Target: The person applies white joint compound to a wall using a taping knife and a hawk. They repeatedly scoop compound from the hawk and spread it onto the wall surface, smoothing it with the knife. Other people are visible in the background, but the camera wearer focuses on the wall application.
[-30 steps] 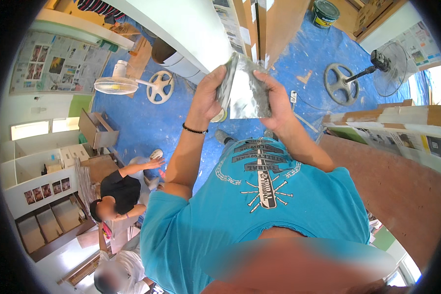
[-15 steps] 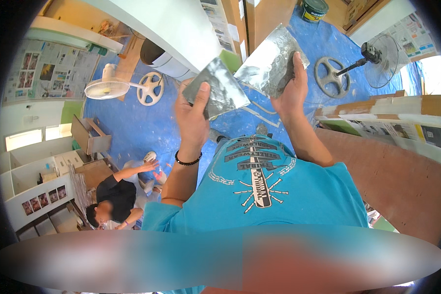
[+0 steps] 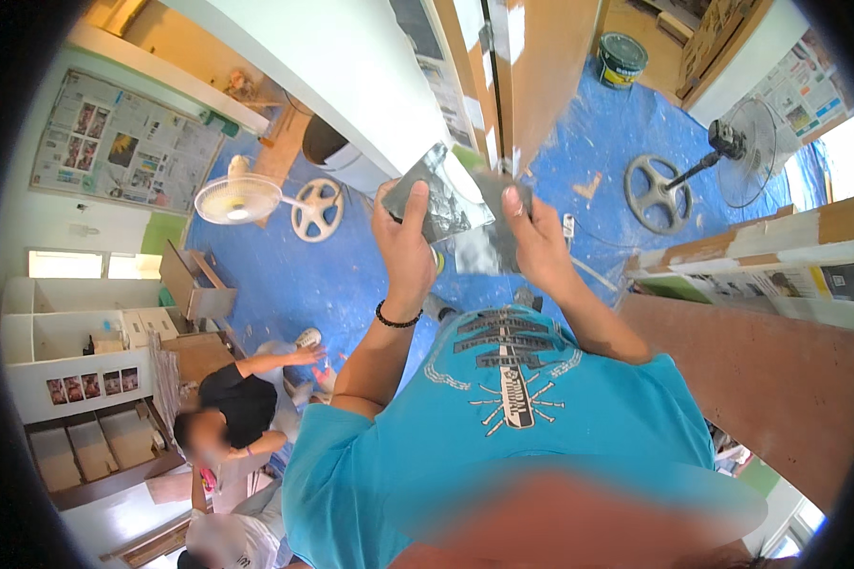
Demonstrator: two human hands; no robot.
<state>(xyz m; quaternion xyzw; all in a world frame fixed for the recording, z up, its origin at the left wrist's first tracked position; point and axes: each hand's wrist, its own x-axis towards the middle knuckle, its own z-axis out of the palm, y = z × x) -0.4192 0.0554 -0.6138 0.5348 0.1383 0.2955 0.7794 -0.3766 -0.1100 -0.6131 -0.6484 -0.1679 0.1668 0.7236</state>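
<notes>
My left hand (image 3: 405,242) is closed on a square metal plate (image 3: 451,204), thumb lying across its face. My right hand (image 3: 541,247) grips a second metal plate (image 3: 484,256), which is darker along the side under my thumb. The left plate overlaps the upper part of the right one, both held out above the blue sheeting (image 3: 275,275); whether they touch I cannot tell.
Ahead stand a white panel (image 3: 332,85) and wooden door edges (image 3: 527,66). A white fan (image 3: 237,199) is left, a black fan (image 3: 726,142) and bucket (image 3: 621,62) right. Two co-workers (image 3: 237,408) are low left. A brown board (image 3: 769,379) lies right.
A second ago the plates were together; they moved apart and up, and now overlap again lower down, the left one over the right. The black-shirted co-worker's arm has shifted slightly.
</notes>
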